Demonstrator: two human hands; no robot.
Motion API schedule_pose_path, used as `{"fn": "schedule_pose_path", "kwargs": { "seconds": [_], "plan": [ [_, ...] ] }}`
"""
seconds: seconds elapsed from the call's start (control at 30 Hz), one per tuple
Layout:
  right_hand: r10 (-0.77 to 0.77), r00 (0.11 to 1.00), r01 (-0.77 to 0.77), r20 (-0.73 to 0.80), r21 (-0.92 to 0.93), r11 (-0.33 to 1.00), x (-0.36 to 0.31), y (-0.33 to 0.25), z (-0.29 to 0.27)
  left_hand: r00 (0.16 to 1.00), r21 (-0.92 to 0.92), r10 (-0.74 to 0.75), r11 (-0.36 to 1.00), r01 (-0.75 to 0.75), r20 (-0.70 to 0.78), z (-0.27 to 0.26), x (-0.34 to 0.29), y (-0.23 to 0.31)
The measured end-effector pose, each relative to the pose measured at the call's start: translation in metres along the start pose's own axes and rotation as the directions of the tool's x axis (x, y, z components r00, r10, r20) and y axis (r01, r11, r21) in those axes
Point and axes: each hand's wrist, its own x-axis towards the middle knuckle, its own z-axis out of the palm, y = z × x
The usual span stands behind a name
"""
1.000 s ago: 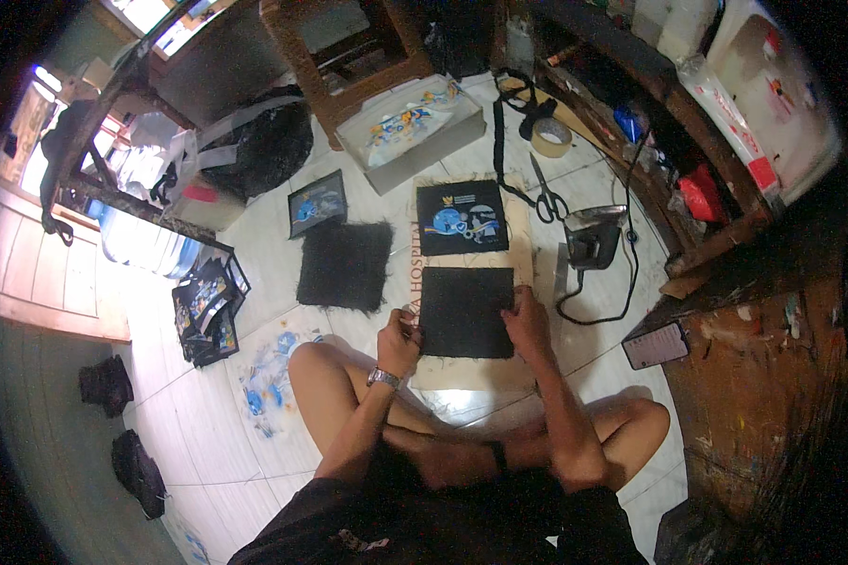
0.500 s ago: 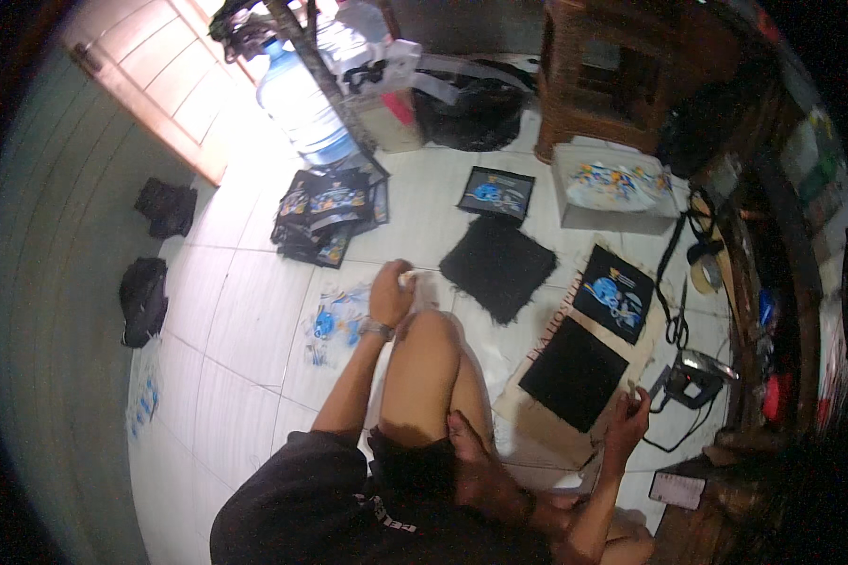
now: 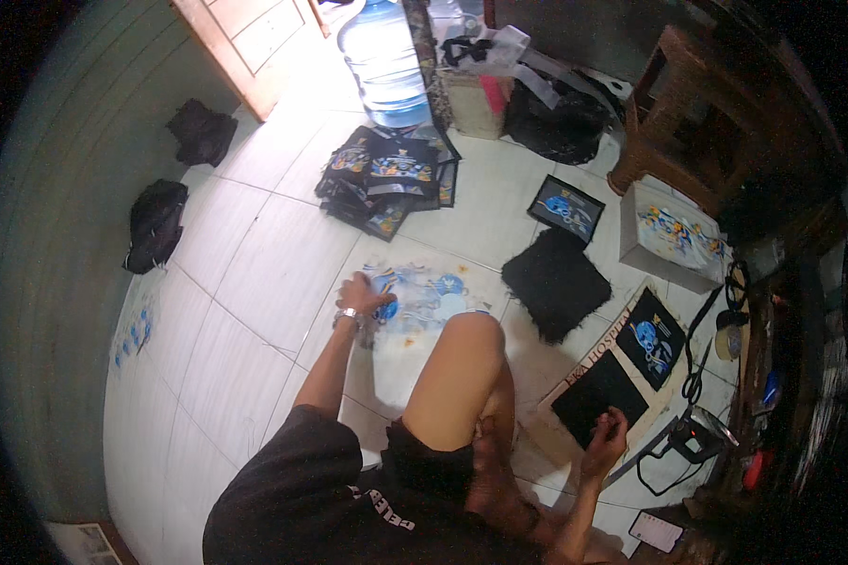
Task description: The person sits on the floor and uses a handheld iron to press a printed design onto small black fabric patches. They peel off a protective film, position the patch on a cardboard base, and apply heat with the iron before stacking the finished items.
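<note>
My left hand (image 3: 363, 296) reaches down on the left to printed sheets with blue pictures (image 3: 424, 294) spread on the floor. Its fingers are apart, with a wristwatch (image 3: 348, 314) behind them. My right hand (image 3: 607, 441) hovers over the lower edge of a black cloth square (image 3: 597, 395). Its fingers are pinched together; whatever they may hold is too small to make out. That square lies on a beige lettered cloth (image 3: 563, 381), beside a black cloth piece printed in blue (image 3: 652, 337). Farther off lies a frayed black cloth (image 3: 556, 285).
An iron (image 3: 690, 438) with its cord rests at the right, near a phone (image 3: 657, 530). Scissors (image 3: 693, 386) lie above it. Black printed pouches (image 3: 391, 174) are piled ahead, before a water jug (image 3: 383, 61). A box (image 3: 671, 231) stands by a brown stool (image 3: 688, 113).
My left hand has moved from beside my knee onto the printed sheets, its fingers spreading. My right hand has shifted over the black square. The view has turned, showing more floor at left.
</note>
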Motion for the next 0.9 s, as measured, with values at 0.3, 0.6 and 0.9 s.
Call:
{"fn": "schedule_pose_path", "kwargs": {
  "seconds": [0.3, 0.6, 0.9],
  "plan": [
    [-0.060, 0.993, 0.071, 0.103, -0.104, 0.992, -0.027, -0.001, 0.009, 0.980, -0.258, 0.174, 0.947, -0.193, -0.093, 0.007, -0.023, -0.003],
    [0.138, 0.988, -0.148, 0.066, 0.194, 0.970, -0.039, -0.003, -0.021, 0.728, -0.541, 0.510, 0.489, -0.684, -0.458, -0.063, -0.128, 0.109],
    [0.107, 0.992, -0.117, 0.061, 0.208, 0.971, -0.014, 0.080, 0.013, 0.014, -0.509, 0.995, 0.060, -0.859, 0.094, 0.063, -0.310, 0.213]
  ]
}}
